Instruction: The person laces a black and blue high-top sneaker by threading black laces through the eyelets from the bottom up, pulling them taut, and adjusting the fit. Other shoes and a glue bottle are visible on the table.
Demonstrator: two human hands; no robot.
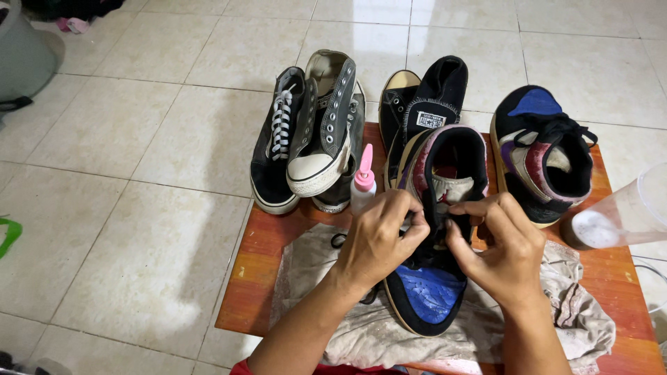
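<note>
A high-top sneaker [434,292] with a blue toe and black sides lies on a dirty grey cloth [347,319], toe toward me. My left hand [379,239] pinches its black lace [425,212] at the left side of the tongue. My right hand [504,250] grips the lace on the right side, fingers curled over the eyelets. The matching sneaker [542,153] stands to the right on the low orange wooden table [253,278].
A squeeze bottle with a pink nozzle [363,182] stands just behind my left hand. Grey and black canvas high-tops [313,139] and a black pair [427,104] sit behind. A clear plastic cup [625,212] is at the right. A grey bin [24,52] stands far left on the tiled floor.
</note>
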